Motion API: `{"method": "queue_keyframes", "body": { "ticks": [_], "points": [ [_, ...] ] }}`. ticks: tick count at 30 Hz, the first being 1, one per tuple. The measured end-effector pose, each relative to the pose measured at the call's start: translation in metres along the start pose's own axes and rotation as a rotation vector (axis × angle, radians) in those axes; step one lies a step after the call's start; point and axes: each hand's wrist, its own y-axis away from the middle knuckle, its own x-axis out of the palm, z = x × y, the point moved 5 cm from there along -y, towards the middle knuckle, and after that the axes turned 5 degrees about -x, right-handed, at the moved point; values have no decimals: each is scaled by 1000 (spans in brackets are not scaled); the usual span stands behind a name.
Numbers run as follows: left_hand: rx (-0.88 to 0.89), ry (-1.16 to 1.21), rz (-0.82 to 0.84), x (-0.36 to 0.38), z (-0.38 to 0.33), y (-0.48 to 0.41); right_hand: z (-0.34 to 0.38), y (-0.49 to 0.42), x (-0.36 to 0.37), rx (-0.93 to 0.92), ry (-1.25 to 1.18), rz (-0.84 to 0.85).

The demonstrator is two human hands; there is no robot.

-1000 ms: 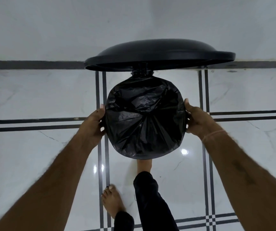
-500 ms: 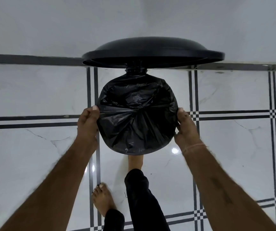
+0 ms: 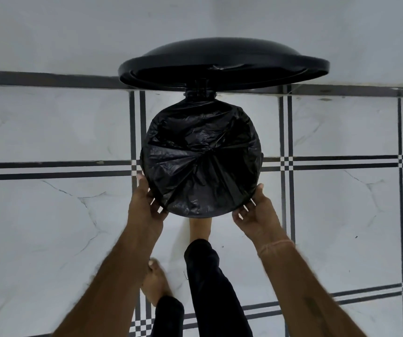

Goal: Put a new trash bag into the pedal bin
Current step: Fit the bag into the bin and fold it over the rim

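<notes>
The round black pedal bin point(image 3: 201, 216) was almost wholly hidden under the crinkled black plastic trash bag point(image 3: 200, 161) stretched over its mouth; the pedal could not be seen. One bag, one bin, one raised domed black lid point(image 3: 223, 62) beyond the hands. The left hand point(image 3: 144, 205) and right hand point(image 3: 256, 212) each pinched the bag's near edge, between them, fingers curled under.
</notes>
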Motion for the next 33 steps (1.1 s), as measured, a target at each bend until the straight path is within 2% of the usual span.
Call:
{"method": "queue_keyframes", "body": {
  "ticks": [1,2,3,4,5,6,8,10,12,14,18,23,26,27,29,31,33],
  "points": [
    [15,-16,10,0,-1,1,-2,8,-4,-58,84,-41],
    [40,-30,19,-1,-5,-1,3,16,-8,-228,195,-130],
    [68,-51,26,-1,-10,-1,14,29,-7,-502,324,-185],
    [100,-85,24,0,-16,-2,25,47,6,-809,455,-117],
    [125,-119,23,2,-22,-3,30,62,27,-1044,567,66],
    [142,-149,30,3,-25,-4,29,74,55,-1159,667,299],
    [139,-175,62,5,-27,-5,21,81,110,-1200,979,645],
    [124,-175,80,3,-28,-6,9,67,155,-1196,1295,785],
    [127,-171,90,1,-28,-9,2,40,187,-1150,1558,802],
    [147,-159,93,0,-27,-13,3,11,210,-1054,1765,733],
    [179,-136,81,1,-25,-17,10,-25,233,-951,1960,618],
    [190,-123,81,-1,-22,-22,13,-63,230,-767,1847,628],
    [185,-134,73,-1,-24,-21,25,-55,215,-715,1663,595],
    [186,-140,76,-1,-24,-20,32,-42,206,-782,1580,582],
    [189,-145,85,0,-25,-16,48,-6,184,-1090,1439,535],
    [190,-141,79,1,-27,-13,60,25,160,-1362,1422,470],
    [193,-142,59,3,-27,-12,67,26,148,-1412,1542,362]
  ]
}}
